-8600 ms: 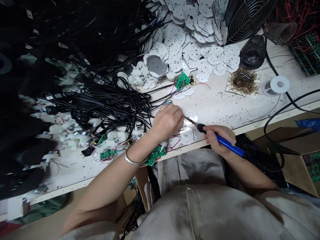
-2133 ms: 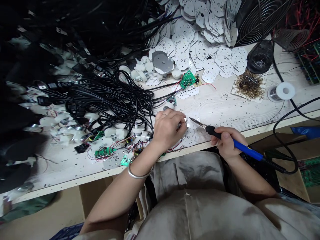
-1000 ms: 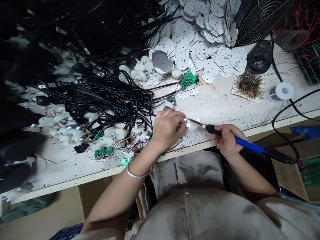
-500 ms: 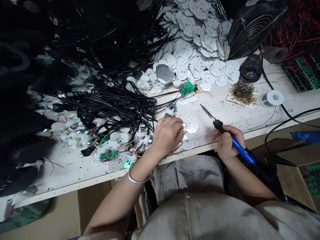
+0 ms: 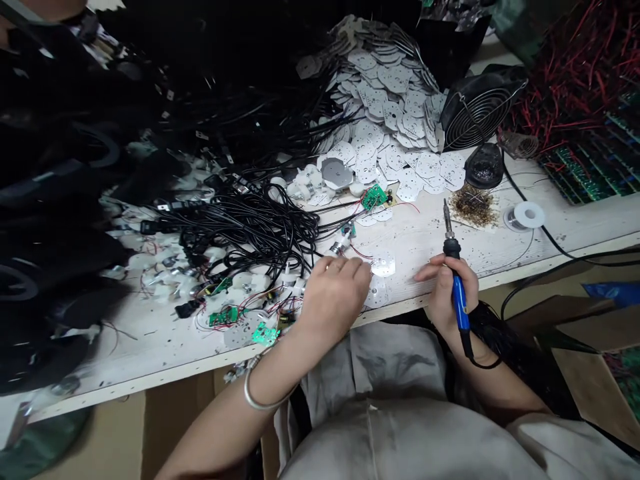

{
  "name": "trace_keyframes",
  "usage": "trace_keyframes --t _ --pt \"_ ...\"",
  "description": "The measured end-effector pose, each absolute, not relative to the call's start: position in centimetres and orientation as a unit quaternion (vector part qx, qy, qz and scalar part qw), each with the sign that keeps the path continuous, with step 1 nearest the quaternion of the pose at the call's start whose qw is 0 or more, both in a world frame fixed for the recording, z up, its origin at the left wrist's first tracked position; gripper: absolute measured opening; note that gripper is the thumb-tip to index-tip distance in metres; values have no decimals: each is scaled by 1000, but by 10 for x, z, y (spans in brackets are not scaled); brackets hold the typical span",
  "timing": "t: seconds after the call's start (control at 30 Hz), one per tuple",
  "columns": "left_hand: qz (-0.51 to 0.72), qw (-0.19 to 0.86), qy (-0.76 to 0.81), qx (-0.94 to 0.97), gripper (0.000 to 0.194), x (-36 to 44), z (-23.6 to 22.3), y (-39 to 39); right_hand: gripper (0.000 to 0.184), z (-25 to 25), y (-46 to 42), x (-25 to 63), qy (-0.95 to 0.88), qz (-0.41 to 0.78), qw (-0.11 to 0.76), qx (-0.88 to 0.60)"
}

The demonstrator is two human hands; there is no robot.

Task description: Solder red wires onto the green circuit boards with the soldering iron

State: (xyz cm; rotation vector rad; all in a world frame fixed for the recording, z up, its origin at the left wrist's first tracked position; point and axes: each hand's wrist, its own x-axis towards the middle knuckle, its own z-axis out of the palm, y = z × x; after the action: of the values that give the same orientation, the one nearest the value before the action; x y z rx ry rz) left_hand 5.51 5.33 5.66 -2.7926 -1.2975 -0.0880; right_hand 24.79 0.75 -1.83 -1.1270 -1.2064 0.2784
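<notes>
Holding soldering iron (image 5: pixel 459 303) in right hand (image 5: pixel 441 299)

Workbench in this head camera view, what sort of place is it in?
Probably an electronics assembly workshop: the right hand holds a blue soldering iron, a solder spool stands on the workbench, and white circuit boards are heaped behind.
</notes>
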Motion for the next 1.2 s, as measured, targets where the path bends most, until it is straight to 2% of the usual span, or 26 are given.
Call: trace_keyframes --t 0.23,0.4,0.6,0.83,1.03,1.2 --pt "81 20 -454 -887 20 71 49 106 25 -12 6 251 -546 112 654 -511" --pt "76 31 -440 -894 20 49 40 96 26 -7 25 284 -622 85 604 -492" --pt "51 18 -428 -902 22 26 40 90 21 4 89 320 -737 -5 447 -507" --pt "51 17 -428 -902 22 21 36 93 38 -3 163 319 -822 -11 222 -524" --pt "-19 12 -413 -910 21 29 42 95 45 -12 178 322 -817 16 184 -546" --pt "-40 33 -461 -886 30 74 52 124 47 -5 173 314 -805 12 168 -570"
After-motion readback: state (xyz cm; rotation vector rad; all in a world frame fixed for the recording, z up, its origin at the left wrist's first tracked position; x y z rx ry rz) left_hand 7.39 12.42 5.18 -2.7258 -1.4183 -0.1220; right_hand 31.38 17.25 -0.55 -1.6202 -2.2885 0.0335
